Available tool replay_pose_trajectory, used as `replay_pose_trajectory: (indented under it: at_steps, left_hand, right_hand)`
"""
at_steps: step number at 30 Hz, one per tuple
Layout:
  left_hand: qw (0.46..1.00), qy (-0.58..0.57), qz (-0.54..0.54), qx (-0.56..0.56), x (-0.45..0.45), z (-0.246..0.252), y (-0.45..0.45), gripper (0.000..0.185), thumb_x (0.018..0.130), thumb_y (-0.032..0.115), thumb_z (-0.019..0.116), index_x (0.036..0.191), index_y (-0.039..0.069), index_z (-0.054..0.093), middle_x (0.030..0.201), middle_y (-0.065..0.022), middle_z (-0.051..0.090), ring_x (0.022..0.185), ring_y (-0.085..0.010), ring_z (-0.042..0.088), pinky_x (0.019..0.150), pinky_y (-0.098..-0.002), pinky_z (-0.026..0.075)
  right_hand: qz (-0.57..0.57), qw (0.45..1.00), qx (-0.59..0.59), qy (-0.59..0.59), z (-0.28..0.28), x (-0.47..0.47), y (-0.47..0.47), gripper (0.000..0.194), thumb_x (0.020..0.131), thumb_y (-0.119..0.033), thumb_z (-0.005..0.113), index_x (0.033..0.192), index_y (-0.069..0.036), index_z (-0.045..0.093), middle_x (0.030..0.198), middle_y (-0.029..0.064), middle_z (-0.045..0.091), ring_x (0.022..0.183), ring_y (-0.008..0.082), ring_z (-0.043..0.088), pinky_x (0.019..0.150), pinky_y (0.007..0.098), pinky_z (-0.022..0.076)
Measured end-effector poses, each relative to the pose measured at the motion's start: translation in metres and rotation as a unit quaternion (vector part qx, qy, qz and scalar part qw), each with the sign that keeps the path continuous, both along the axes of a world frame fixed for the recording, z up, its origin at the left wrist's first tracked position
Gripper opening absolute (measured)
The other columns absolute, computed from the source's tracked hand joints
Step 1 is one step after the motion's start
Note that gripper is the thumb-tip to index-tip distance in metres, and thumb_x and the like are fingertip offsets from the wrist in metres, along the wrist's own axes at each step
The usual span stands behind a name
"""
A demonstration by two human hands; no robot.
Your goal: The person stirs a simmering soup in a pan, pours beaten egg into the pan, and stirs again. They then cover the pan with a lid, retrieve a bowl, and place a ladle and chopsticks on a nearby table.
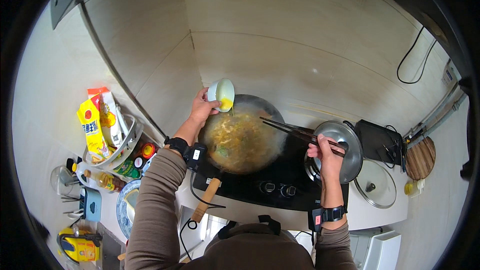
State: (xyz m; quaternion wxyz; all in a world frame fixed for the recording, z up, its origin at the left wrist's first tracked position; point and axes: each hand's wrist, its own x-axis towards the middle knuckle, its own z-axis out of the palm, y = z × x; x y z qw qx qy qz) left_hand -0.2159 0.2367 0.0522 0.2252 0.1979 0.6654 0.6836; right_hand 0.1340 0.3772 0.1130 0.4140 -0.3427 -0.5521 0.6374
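Observation:
My left hand point(203, 108) grips a small pale bowl point(224, 92) tilted over the back left of a wok point(262, 102). Yellow liquid, like beaten egg, runs from its rim in a thin stream. Steaming soup point(243, 144) with egg-like shreds and some green fills the wok, which sits on a black cooktop point(247, 195); its wooden handle point(206, 199) points toward me. In my right hand point(328, 157) is a pair of dark chopsticks point(290, 129), their tips above the wok's right side. Beneath that hand a steel pan point(350, 135) rests at the cooktop's right.
A glass lid point(375, 183) lies on the right counter, near a round wooden board point(420, 158) and a black device point(377, 138). On the left are a white basket point(131, 135) of packets, sauce bottles point(105, 180), a blue-patterned plate point(122, 210) and a blue utensil holder point(92, 204).

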Motion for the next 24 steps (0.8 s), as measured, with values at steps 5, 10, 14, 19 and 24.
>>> replay_pose_trajectory:
  at_steps: [5,10,14,19,24]
  left_hand:
    - [0.999,0.029,0.013,-0.018,0.0,0.003,-0.039,0.069,0.067,-0.001,0.066,0.13,0.004,0.037,0.109,-0.0092,0.051,0.091,-0.0213,0.057,0.064,-0.0296,0.055]
    - [0.998,0.05,0.001,-0.032,0.012,0.002,-0.076,0.068,0.067,-0.001,0.067,0.129,0.004,0.038,0.11,-0.0097,0.052,0.092,-0.0211,0.057,0.064,-0.0296,0.055]
    - [0.998,0.045,0.007,-0.046,0.029,0.001,-0.101,0.067,0.069,0.0,0.067,0.129,0.004,0.038,0.114,-0.0101,0.05,0.094,-0.0214,0.056,0.067,-0.0302,0.055]
    - [0.998,0.022,-0.022,-0.046,0.059,0.005,-0.123,0.071,0.068,-0.003,0.067,0.131,0.004,0.036,0.114,-0.0102,0.048,0.097,-0.0213,0.055,0.07,-0.0302,0.056]
    - [0.997,0.011,-0.072,-0.022,0.094,0.013,-0.118,0.072,0.066,-0.004,0.069,0.13,0.002,0.037,0.114,-0.0106,0.048,0.097,-0.0207,0.054,0.069,-0.0297,0.055]
  right_hand:
    - [0.035,0.999,0.001,0.002,-0.001,-0.011,-0.01,0.029,0.084,-0.023,0.064,0.087,0.005,0.061,0.071,0.0157,0.064,0.054,0.0178,0.061,0.051,0.0269,0.0521]
    - [0.065,0.998,0.003,0.007,-0.003,-0.017,-0.017,0.028,0.084,-0.022,0.064,0.086,0.006,0.061,0.071,0.0156,0.063,0.054,0.0176,0.061,0.05,0.0272,0.0519]
    - [0.083,0.997,0.006,0.007,-0.005,-0.018,-0.02,0.027,0.084,-0.022,0.063,0.087,0.004,0.06,0.071,0.0154,0.063,0.053,0.0168,0.06,0.05,0.0264,0.0511]
    - [0.093,0.996,0.012,0.008,-0.005,-0.017,-0.023,0.026,0.084,-0.023,0.063,0.087,0.003,0.06,0.072,0.0151,0.063,0.053,0.0163,0.06,0.05,0.0259,0.0505]
    - [0.108,0.994,-0.003,0.014,-0.005,-0.012,-0.024,0.027,0.083,-0.021,0.064,0.087,0.006,0.06,0.069,0.0142,0.063,0.056,0.0183,0.062,0.05,0.0267,0.0519]
